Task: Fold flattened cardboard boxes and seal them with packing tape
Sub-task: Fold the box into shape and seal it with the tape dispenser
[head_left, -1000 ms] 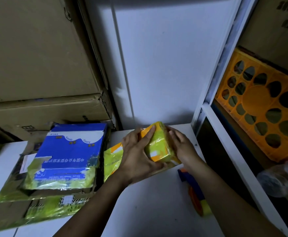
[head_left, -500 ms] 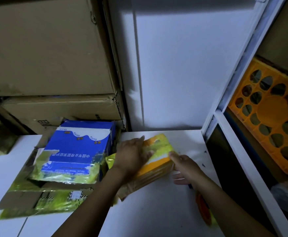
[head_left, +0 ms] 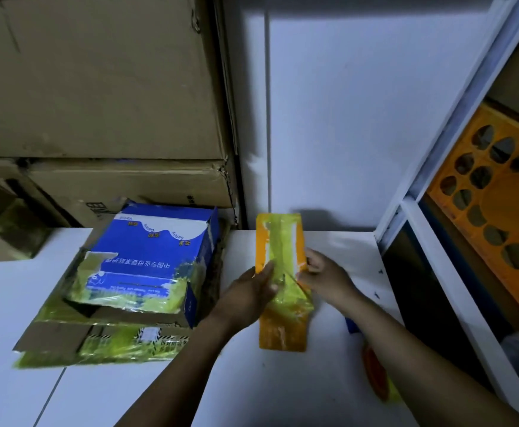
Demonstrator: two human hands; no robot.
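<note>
Orange cardboard box (head_left: 282, 328), lifted between both hands a second ago, now lies flat on the white counter (head_left: 282, 389), our left hand (head_left: 249, 294) gripping its left edge and the fingers of our right hand (head_left: 326, 275) pinching its taped right edge, so we judge sealing nearly finished.

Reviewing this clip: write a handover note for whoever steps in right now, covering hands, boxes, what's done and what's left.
Left hand: holds the orange box at its left edge, thumb on top.
Right hand: fingers pinch its right edge.
The box lies lengthwise on the white table.
The blue box sits on a flat cardboard stack to the left. What looks like a tape dispenser lies partly under the right forearm.
Done: yellow-green tape runs along the orange box's top face.
Left: its other seams are hidden, so check them, then do the stack.
</note>
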